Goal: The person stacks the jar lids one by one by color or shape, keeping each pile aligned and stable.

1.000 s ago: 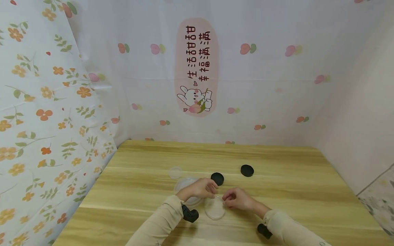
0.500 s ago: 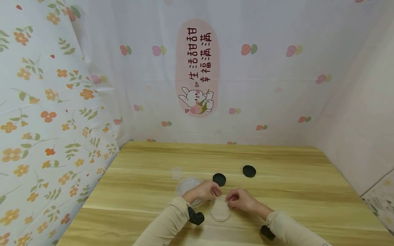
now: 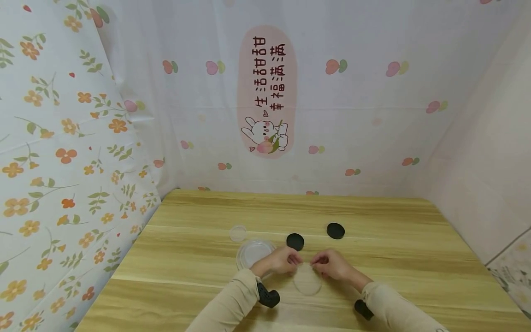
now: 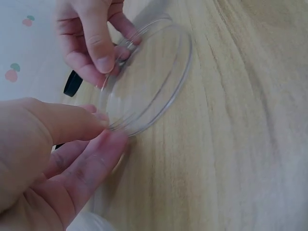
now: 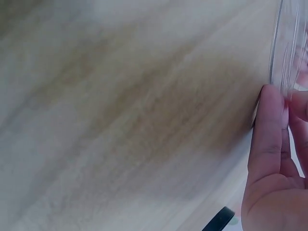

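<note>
A clear, round petri dish is held between both hands above the table. In the left wrist view, two thin rims of the petri dish show, one close behind the other. My left hand pinches the edge at the left with thumb and fingertips. Opposite it, my right hand pinches the far right part of the rim. The right wrist view shows the right fingers on either side of the dish's edge.
Just left of the left hand lie nested clear round dishes, with a small clear disc behind them. Two black round caps lie farther back, a nearer one and a farther one. Patterned cloth hangs behind the wooden table.
Both hands and the petri dish have shifted a little to the right. The nested dishes, small disc and black caps stay where they were on the table.
</note>
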The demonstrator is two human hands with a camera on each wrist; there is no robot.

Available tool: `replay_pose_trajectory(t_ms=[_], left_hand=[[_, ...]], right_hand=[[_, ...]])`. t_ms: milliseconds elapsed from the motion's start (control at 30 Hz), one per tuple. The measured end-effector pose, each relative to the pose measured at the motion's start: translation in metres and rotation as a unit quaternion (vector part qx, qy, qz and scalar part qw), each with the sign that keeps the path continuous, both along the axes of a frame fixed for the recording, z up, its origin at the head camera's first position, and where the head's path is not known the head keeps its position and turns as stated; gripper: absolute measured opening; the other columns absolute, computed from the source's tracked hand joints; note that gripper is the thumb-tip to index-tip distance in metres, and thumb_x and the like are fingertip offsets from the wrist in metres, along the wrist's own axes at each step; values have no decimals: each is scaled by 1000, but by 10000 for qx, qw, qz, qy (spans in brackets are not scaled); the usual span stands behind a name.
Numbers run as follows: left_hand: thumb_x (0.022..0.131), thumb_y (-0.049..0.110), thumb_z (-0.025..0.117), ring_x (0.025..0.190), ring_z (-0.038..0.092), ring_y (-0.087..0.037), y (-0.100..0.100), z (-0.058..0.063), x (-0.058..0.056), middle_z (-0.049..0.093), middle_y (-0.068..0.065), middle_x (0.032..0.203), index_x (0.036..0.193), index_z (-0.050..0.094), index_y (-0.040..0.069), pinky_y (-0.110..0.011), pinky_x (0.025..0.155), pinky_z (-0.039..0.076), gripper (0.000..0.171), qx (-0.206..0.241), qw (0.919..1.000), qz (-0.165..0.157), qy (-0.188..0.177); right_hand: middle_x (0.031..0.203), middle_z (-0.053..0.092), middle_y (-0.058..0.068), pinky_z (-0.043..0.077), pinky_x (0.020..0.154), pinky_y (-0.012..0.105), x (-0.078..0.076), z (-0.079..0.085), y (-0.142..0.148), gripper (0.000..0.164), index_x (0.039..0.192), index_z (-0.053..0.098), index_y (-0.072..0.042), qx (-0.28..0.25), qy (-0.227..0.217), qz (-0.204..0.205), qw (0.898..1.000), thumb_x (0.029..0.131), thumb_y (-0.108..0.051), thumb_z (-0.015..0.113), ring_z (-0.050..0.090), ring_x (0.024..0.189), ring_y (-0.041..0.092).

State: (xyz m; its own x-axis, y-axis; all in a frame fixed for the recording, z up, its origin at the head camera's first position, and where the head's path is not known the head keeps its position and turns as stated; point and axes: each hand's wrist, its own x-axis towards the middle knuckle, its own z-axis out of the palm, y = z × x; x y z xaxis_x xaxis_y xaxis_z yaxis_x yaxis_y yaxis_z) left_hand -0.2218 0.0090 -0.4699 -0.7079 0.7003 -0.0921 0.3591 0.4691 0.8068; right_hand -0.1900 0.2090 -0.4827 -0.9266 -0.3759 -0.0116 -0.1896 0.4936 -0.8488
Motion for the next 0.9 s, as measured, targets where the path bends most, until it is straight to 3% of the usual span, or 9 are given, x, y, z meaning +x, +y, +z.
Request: replay_pose_trajectory(t_ms=[233, 433, 600, 900], left_hand=[[75, -12, 54, 62, 54, -9, 4, -5, 5, 57, -7, 75, 91, 59, -7, -23, 54, 50, 17, 345, 9970, 520, -452], [75, -11, 56, 58, 52, -9, 6, -6, 9, 55, -3, 71, 90, 60, -6, -21, 52, 49, 16, 399, 9945, 889, -380], [75, -12, 56, 61, 54, -13, 8, -5, 11, 55, -5, 71, 89, 60, -7, -25, 54, 51, 15, 562, 9901, 1165, -544], [75, -12, 53, 59, 56, -15, 10, -9, 11, 54, -4, 68, 86, 61, -8, -24, 53, 50, 14, 668, 9891, 1260, -379]], right_hand=[[65, 58, 5, 41, 42, 21, -10, -1, 2, 8, 85, 65, 4, 178, 112, -72, 9998, 80, 0, 60, 49, 48, 10], [68, 59, 5, 43, 43, 22, -13, -1, 2, 9, 84, 66, 4, 118, 170, -121, 9997, 81, -3, 61, 49, 49, 10], [69, 59, 7, 46, 46, 25, -10, -1, 4, 11, 86, 64, 6, 12, 142, -142, 9998, 81, -4, 61, 51, 53, 13], [78, 60, 15, 51, 54, 30, -3, 2, 12, 13, 89, 59, 13, -325, -121, 12, 9994, 81, 3, 57, 57, 65, 19]])
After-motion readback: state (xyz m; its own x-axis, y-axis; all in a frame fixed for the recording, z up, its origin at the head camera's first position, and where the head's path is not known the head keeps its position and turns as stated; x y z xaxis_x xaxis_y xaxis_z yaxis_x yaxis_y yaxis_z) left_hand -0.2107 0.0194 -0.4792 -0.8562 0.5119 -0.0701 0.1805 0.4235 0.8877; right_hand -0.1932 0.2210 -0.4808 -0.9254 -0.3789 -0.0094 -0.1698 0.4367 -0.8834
